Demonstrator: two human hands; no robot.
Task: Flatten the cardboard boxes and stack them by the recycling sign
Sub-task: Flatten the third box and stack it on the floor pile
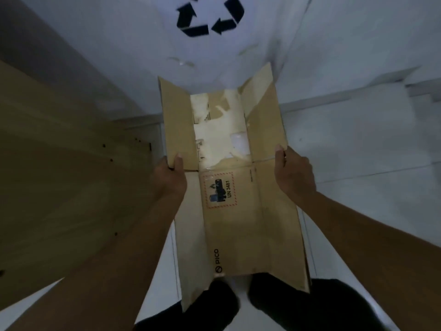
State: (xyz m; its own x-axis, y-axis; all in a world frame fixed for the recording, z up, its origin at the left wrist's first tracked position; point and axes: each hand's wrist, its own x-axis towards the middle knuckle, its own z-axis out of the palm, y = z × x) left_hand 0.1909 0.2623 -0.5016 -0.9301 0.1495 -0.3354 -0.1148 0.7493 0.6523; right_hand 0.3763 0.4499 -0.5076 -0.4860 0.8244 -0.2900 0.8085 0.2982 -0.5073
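Note:
A flattened brown cardboard box [241, 225] with a red-bordered UN 3481 label and a PICO print hangs in front of me, flaps spread at its far end. My left hand [170, 177] grips its left edge, thumb on top. At the right edge my right hand [294, 173] holds the box, thumb over the rim. On the white wall ahead is the black recycling sign [210, 16], above and beyond the box's far end.
A large wooden panel [64, 175] with small dark holes fills the left side. White tiled floor [358, 144] runs to the right and meets the wall [334, 44] ahead. My dark-trousered legs [286, 304] are below the box.

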